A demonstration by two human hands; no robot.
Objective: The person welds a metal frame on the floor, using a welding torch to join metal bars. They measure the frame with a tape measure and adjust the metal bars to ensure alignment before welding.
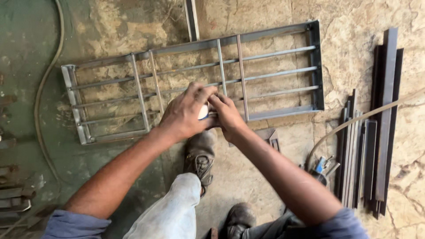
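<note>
A grey steel grille frame [314,66] lies flat on the stained floor, with long horizontal rods and several upright bars. My left hand [183,113] is closed around a small white and blue object [203,111] at the frame's near rail. Fingertips of my right hand [228,116] meet that same object from the right, pinching at it. What the object is cannot be told; most of it is hidden by my fingers. My dusty boot [200,156] is planted just below both hands, against the frame's near edge.
A bundle of dark steel bars and angle pieces [369,146] lies at the right. A hose or cable [354,121] curves across it toward a tool [322,167] on the floor. Another cable [42,84] runs down the left. Scrap metal [13,194] sits at far left.
</note>
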